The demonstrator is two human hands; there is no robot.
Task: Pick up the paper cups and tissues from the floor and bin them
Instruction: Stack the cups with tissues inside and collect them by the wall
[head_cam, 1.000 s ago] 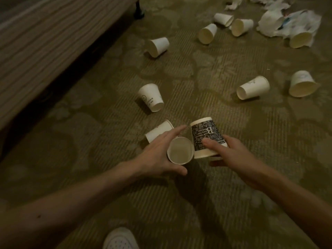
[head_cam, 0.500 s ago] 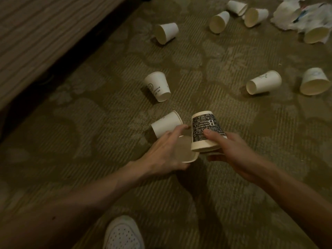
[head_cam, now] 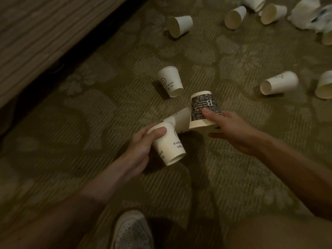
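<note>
The floor (head_cam: 89, 123) is olive carpet with a faint leafy, ribbed pattern; paper cups lie scattered over it, most on their sides; a smiley cup (head_cam: 169, 81) lies near the middle, with a half-hidden cup (head_cam: 182, 119) just below it; a plain cup (head_cam: 180, 26) lies farther back, mouth leftward; a trio of cups (head_cam: 235, 17) lies at the top, beside crumpled tissues (head_cam: 305, 13); a sketched cup (head_cam: 279, 82) and an edge cup (head_cam: 325, 85) lie at the right, near each other; a white perforated shoe (head_cam: 133, 230) stands at the bottom.
</note>
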